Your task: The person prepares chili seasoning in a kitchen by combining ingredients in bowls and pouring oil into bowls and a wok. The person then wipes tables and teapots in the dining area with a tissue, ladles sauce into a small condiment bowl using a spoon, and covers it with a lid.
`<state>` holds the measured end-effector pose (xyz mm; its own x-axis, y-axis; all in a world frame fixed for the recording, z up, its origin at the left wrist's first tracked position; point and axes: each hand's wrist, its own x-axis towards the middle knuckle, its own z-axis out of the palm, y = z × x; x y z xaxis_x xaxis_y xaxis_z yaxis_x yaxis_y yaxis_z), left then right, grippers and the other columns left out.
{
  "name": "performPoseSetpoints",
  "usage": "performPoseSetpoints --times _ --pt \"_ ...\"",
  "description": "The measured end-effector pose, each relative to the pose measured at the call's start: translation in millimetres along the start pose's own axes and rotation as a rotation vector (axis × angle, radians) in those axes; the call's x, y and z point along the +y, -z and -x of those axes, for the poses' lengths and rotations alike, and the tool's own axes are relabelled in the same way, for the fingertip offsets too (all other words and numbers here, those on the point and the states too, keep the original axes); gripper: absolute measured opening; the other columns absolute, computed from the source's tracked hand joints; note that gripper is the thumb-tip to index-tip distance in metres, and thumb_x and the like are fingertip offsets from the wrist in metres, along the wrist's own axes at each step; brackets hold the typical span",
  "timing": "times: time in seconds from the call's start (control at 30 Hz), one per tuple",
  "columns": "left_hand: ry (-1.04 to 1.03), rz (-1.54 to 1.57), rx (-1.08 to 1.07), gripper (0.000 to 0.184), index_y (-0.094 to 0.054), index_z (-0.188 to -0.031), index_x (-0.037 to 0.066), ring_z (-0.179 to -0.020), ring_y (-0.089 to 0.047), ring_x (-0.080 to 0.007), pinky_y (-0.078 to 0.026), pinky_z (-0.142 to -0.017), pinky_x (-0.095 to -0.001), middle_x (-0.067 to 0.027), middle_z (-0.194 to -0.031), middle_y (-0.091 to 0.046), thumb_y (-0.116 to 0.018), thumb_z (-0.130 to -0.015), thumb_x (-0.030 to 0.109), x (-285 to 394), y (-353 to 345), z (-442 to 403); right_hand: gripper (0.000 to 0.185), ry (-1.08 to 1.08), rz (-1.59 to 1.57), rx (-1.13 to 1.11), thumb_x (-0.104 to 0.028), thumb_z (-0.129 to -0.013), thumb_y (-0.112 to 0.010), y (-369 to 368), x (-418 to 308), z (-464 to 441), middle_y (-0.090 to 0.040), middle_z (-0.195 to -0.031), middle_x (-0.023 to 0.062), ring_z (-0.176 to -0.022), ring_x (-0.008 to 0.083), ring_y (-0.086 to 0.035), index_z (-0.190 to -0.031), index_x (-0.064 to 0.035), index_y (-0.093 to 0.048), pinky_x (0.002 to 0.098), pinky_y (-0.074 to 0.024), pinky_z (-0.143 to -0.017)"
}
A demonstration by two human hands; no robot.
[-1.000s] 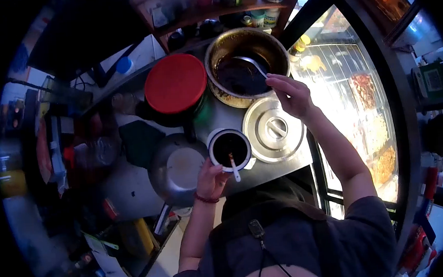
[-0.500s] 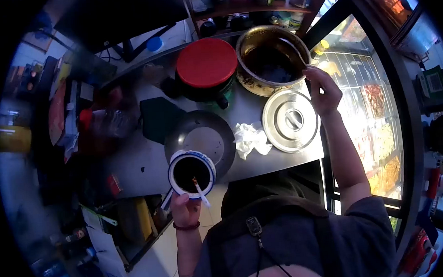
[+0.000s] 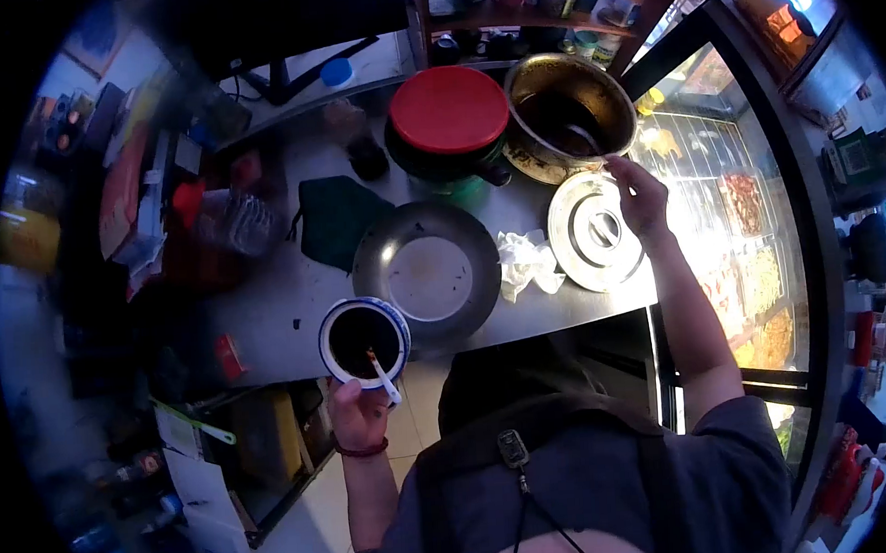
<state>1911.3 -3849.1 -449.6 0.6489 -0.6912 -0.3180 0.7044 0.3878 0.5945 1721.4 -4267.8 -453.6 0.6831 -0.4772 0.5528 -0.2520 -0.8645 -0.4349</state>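
My left hand (image 3: 358, 413) grips a white and blue cup (image 3: 406, 347) of dark liquid at its near rim; a small white spoon (image 3: 385, 380) leans out of it. The cup is in front of a metal pan (image 3: 478, 275). At the large pot (image 3: 619, 97), the fingers of my right hand (image 3: 641, 194) are closed on the handle of a metal ladle (image 3: 588, 141), whose bowl end is down in the dark contents. A round steel lid (image 3: 573, 232) lies just below the pot.
Left of the pot is a red-lidded container (image 3: 449, 109). Crumpled white paper (image 3: 528, 264) and a dark green cloth (image 3: 340, 220) lie on the metal counter (image 3: 266, 331). A lit glass case (image 3: 748, 160) stands on the right, shelves with jars (image 3: 550, 16) behind.
The view has shifted. My left hand has carried the cup left and away from the lid, past the pan. My right hand stays by the pot's rim with the ladle, which has changed its angle.
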Motion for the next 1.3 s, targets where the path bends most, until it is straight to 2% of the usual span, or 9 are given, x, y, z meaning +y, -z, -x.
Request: performPoseSetpoints --times 0.13,0.17,0.23,0.5,0.6,0.8,0.9,1.03,1.3 --pt "0.000 0.045 0.010 0.066 -0.032 -0.132 0.006 -0.114 -0.048 -0.0297 -0.045 -0.090 -0.0463 -0.0122 -0.129 -0.043 -0.058 -0.072 0.014 5 6 2 0.026 -0.724 -0.855 0.843 -0.016 -0.091 -0.049 5 -12 5 -0.062 -0.090 0.0152 -0.079 0.0219 -0.063 -0.101 0.0069 -0.055 0.0277 -0.0507 -0.077" --pt "-0.004 0.065 0.008 0.066 -0.032 -0.132 0.007 -0.115 -0.047 -0.0300 -0.044 -0.091 -0.0477 -0.0121 -0.130 -0.042 -0.058 -0.072 0.014 4 12 2 0.024 -0.710 -0.420 0.648 -0.014 -0.091 -0.048 7 8 26 -0.062 -0.088 0.0167 -0.080 0.0233 -0.062 -0.100 0.0076 -0.054 0.0280 -0.0506 -0.079" --pt "-0.026 0.099 -0.003 0.067 -0.031 -0.133 0.008 -0.116 -0.045 -0.0308 -0.042 -0.094 -0.0496 -0.0122 -0.132 -0.040 -0.059 -0.072 0.012 6 16 3 0.019 -0.940 -1.387 0.929 -0.009 -0.088 -0.046 12 10 49 -0.060 -0.088 0.0184 -0.085 0.0272 -0.060 -0.095 0.0076 -0.053 0.0298 -0.0503 -0.085" --pt "-0.025 0.186 -0.046 0.060 -0.034 -0.131 0.005 -0.117 -0.045 -0.0330 -0.036 -0.099 -0.0537 -0.0139 -0.130 -0.043 -0.057 -0.076 0.013 1 40 5 0.031 -1.005 -0.981 0.033 -0.017 -0.086 -0.054 -64 -130 90 -0.058 -0.096 0.0145 -0.084 0.0255 -0.062 -0.107 0.0052 -0.050 0.0337 -0.0514 -0.077" --pt "-0.062 0.208 -0.023 0.060 -0.035 -0.131 0.006 -0.119 -0.042 -0.0333 -0.034 -0.100 -0.0544 -0.0133 -0.131 -0.042 -0.057 -0.076 0.011 -2 42 9 0.029 -1.276 -1.359 0.073 -0.017 -0.090 -0.049 -114 -145 95 -0.058 -0.098 0.0144 -0.083 0.0258 -0.063 -0.109 0.0046 -0.050 0.0320 -0.0506 -0.078" --pt "-0.100 0.214 0.021 0.062 -0.034 -0.132 0.006 -0.118 -0.043 -0.0339 -0.039 -0.098 -0.0519 -0.0145 -0.132 -0.041 -0.059 -0.075 0.011 -13 34 27 0.044 -0.811 -0.938 -0.543 -0.023 -0.085 -0.060 -81 -140 87 -0.059 -0.098 0.0131 -0.074 0.0193 -0.064 -0.119 0.0018 -0.047 0.0265 -0.0531 -0.066" --pt "-0.167 0.155 0.082 0.062 -0.032 -0.132 0.006 -0.117 -0.044 -0.0337 -0.039 -0.097 -0.0511 -0.0149 -0.131 -0.042 -0.058 -0.076 0.014 -15 17 37 0.035 -0.713 -0.400 -0.204 -0.013 -0.078 -0.066 -61 -77 105 -0.064 -0.090 0.0078 -0.063 0.0078 -0.058 -0.111 -0.0052 -0.056 0.0217 -0.0471 -0.054" --pt "-0.136 0.197 0.113 0.059 -0.033 -0.132 0.006 -0.118 -0.042 -0.0338 -0.035 -0.100 -0.0532 -0.0150 -0.132 -0.040 -0.056 -0.078 0.015 -25 15 30 0.042 -0.420 0.224 -0.124 -0.008 -0.071 -0.062 -50 34 117 -0.055 -0.102 0.0184 -0.084 0.0350 -0.056 -0.111 -0.0060 -0.051 0.0398 -0.0467 -0.071" --pt "-0.134 0.352 -0.009 0.056 -0.032 -0.133 0.008 -0.122 -0.038 -0.0347 -0.029 -0.102 -0.0561 -0.0145 -0.134 -0.038 -0.052 -0.081 0.011 -43 -9 18 0.039 -0.389 0.090 -0.379 -0.021 -0.082 -0.053 -42 68 126 -0.058 -0.097 0.0186 -0.087 0.0366 -0.057 -0.119 -0.0102 -0.044 0.0433 -0.0457 -0.074"
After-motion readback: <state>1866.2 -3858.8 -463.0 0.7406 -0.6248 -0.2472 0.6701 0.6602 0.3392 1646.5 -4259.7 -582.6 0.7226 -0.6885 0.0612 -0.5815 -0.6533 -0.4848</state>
